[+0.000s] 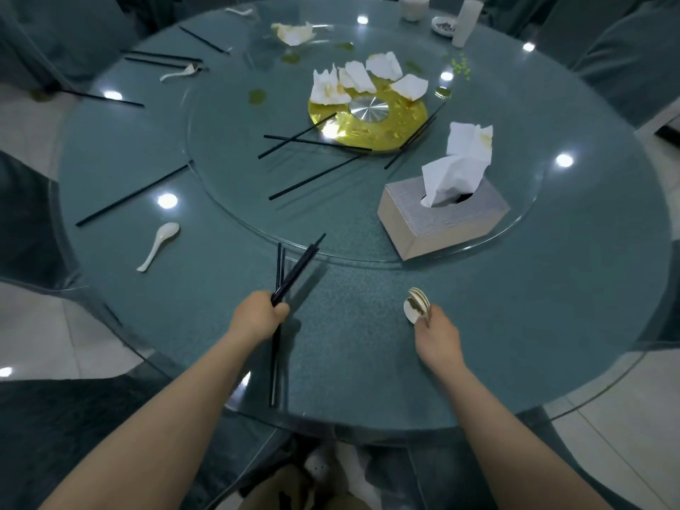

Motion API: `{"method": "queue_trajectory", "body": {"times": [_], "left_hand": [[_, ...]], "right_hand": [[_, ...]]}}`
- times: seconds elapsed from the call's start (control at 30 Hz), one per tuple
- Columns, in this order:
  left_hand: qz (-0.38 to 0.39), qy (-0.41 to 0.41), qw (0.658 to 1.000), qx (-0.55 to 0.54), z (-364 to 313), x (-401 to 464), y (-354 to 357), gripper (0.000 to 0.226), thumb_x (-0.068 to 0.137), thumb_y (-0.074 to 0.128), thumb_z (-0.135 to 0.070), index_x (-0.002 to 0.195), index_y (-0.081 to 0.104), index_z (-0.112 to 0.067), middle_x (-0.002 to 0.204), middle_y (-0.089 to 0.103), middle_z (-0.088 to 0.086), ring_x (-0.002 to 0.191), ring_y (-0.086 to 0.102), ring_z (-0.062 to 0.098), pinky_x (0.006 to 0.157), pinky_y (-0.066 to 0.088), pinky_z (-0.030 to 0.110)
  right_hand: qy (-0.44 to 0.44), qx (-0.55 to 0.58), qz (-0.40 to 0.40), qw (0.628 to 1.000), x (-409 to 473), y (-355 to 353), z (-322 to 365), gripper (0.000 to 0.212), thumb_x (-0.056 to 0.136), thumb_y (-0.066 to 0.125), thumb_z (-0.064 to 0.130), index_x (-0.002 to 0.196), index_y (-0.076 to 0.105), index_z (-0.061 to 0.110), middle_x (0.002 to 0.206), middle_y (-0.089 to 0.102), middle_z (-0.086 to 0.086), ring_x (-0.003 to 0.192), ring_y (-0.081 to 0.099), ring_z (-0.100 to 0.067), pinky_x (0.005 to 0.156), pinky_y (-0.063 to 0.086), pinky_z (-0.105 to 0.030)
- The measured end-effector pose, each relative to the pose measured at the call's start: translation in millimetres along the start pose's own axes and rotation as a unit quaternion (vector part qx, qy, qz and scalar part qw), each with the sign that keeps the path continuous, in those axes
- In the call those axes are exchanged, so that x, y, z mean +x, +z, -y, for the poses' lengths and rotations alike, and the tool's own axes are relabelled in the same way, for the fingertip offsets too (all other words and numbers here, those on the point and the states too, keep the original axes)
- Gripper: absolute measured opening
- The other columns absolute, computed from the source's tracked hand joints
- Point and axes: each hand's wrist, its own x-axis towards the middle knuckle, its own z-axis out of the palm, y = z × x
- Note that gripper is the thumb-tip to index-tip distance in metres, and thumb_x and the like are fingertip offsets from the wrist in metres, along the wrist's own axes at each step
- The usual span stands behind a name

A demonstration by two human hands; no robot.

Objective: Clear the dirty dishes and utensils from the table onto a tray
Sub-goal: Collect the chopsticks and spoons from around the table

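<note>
Gripping a bundle of black chopsticks (294,272), my left hand (257,318) kept their long axis pointing away toward the glass turntable (220,185); my right hand (438,336) pinched stacked spoons (416,305) above bare table (515,325). Farther left lay a white spoon (159,245).

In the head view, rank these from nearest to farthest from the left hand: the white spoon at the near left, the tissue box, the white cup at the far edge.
From the left hand:
1. White spoon, near left on the table.
2. Tissue box, right, on the glass turntable.
3. White cup, far edge, upper right.
</note>
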Motion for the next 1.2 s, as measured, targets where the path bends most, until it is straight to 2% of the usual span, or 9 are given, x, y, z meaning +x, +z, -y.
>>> {"method": "queue_trajectory", "body": {"times": [0.1, 0.23, 0.3, 0.37, 0.47, 0.57, 0.73, 0.93, 1.2], "left_hand": [[-0.022, -0.017, 0.981, -0.194, -3, -7, -10, 0.026, 0.09, 0.052, -0.016, 0.065, 0.054, -0.011, 0.063, 0.052, 0.005, 0.059, 0.046, 0.023, 0.057, 0.034, 0.029], [-0.031, -0.069, 0.911, -0.406, -6, -17, -32, 0.026, 0.094, 0.042, -0.017, 0.073, 0.058, -0.016, 0.061, 0.053, -0.001, 0.054, 0.041, 0.017, 0.05, 0.03, 0.027], [-0.017, -0.085, 0.879, -0.469, -2, -20, -44, 0.027, 0.097, 0.043, -0.023, 0.074, 0.054, -0.016, 0.055, 0.05, -0.003, 0.05, 0.039, 0.015, 0.049, 0.031, 0.026], [0.003, -0.081, 0.848, -0.523, 4, -20, -55, 0.034, 0.098, 0.047, -0.035, 0.069, 0.047, -0.018, 0.047, 0.043, -0.006, 0.042, 0.036, 0.013, 0.048, 0.031, 0.025], [0.006, -0.063, 0.819, -0.57, 13, -19, -75, 0.039, 0.094, 0.054, -0.045, 0.068, 0.037, -0.021, 0.045, 0.033, -0.008, 0.039, 0.029, 0.009, 0.042, 0.029, 0.022], [0.001, -0.049, 0.772, -0.633, 19, -13, -96, 0.037, 0.091, 0.06, -0.038, 0.07, 0.034, -0.023, 0.045, 0.028, -0.01, 0.036, 0.027, 0.005, 0.035, 0.026, 0.017], [0.009, -0.062, 0.703, -0.708, 23, 5, -129, 0.035, 0.095, 0.053, -0.039, 0.07, 0.038, -0.021, 0.045, 0.034, -0.008, 0.035, 0.033, 0.005, 0.034, 0.03, 0.014], [-0.005, -0.068, 0.696, -0.715, 8, 22, -147, 0.035, 0.095, 0.053, -0.04, 0.07, 0.043, -0.018, 0.041, 0.038, -0.01, 0.031, 0.034, 0.003, 0.033, 0.03, 0.011], [0.018, -0.032, 0.759, -0.65, -56, 86, -173, 0.013, 0.091, 0.061, -0.022, 0.082, 0.056, -0.014, 0.041, 0.026, -0.011, 0.03, 0.023, 0.003, 0.03, 0.02, 0.014]], "right_hand": [[0.014, 0.06, 0.025, 0.998, 0, -5, 14, 0.017, 0.096, 0.041, 0.015, 0.084, 0.052, 0.009, 0.086, 0.059, -0.01, 0.079, 0.054, -0.027, 0.067, 0.038, -0.031], [0.022, 0.106, 0.049, 0.993, -4, -13, 35, 0.031, 0.098, 0.038, 0.018, 0.073, 0.054, 0.01, 0.065, 0.06, -0.003, 0.065, 0.057, -0.025, 0.055, 0.041, -0.029], [0.021, 0.13, 0.056, 0.99, -7, -15, 47, 0.027, 0.098, 0.037, 0.016, 0.086, 0.059, 0.006, 0.065, 0.06, -0.004, 0.062, 0.057, -0.024, 0.06, 0.042, -0.03], [0.022, 0.151, 0.066, 0.986, -11, -17, 60, 0.024, 0.097, 0.036, 0.012, 0.094, 0.058, 0.003, 0.068, 0.058, -0.007, 0.054, 0.054, -0.021, 0.056, 0.04, -0.028], [-0.003, 0.145, 0.052, 0.988, -14, -21, 84, 0.022, 0.092, 0.035, 0.008, 0.077, 0.051, 0.008, 0.064, 0.053, -0.01, 0.049, 0.045, -0.021, 0.055, 0.036, -0.031], [-0.04, 0.143, 0.044, 0.988, -14, -27, 114, 0.028, 0.096, 0.043, 0.025, 0.069, 0.043, 0.017, 0.063, 0.048, -0.004, 0.057, 0.043, -0.021, 0.061, 0.035, -0.033], [-0.111, 0.092, 0.012, 0.99, -5, -33, 155, 0.034, 0.085, 0.06, 0.053, 0.075, 0.055, 0.02, 0.066, 0.054, 0.006, 0.062, 0.049, -0.016, 0.055, 0.037, -0.027], [-0.155, 0.016, -0.027, 0.987, 27, -53, 187, 0.032, 0.08, 0.069, 0.046, 0.093, 0.054, 0.021, 0.081, 0.058, 0.005, 0.076, 0.054, -0.014, 0.059, 0.038, -0.029], [-0.193, -0.048, -0.078, 0.977, 118, -99, 225, 0.013, 0.093, 0.054, 0.032, 0.091, 0.049, 0.02, 0.086, 0.055, 0.002, 0.087, 0.057, -0.027, 0.065, 0.034, -0.03]]}}
